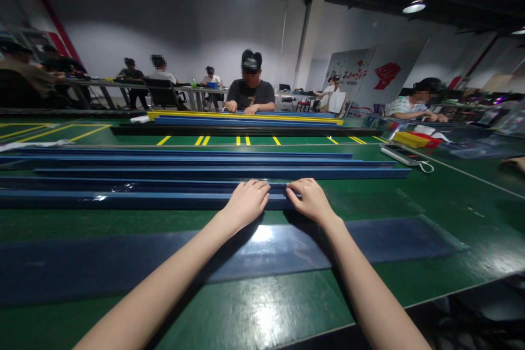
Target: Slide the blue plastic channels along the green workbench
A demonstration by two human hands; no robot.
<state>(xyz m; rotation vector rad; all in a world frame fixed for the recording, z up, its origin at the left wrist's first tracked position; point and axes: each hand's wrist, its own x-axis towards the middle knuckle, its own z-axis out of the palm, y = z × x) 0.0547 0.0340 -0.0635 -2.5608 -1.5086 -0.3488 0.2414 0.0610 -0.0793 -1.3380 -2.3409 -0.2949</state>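
Note:
A long dark-blue channel strip (pixel 156 200) lies across the green table (pixel 262 333), running out of view on the left. My left hand (pixel 248 200) grips it near its right end, fingers curled over the far edge. Close beside it, my right hand (pixel 310 198) is wrapped over the strip's right end. The undersides of both hands are hidden. Shiny clear film shows on part of the strip. Nearer to me, a flat blue strip in a clear plastic sleeve (pixel 123 262) lies beneath my forearms.
More blue strips (pixel 221 173) lie just beyond. Farther back are a black strip (pixel 246 131), a yellow strip (pixel 262 118) and a seated person (pixel 251 93). At right sit a phone-like device (pixel 400 155) with a white loop and a yellow item (pixel 410 139).

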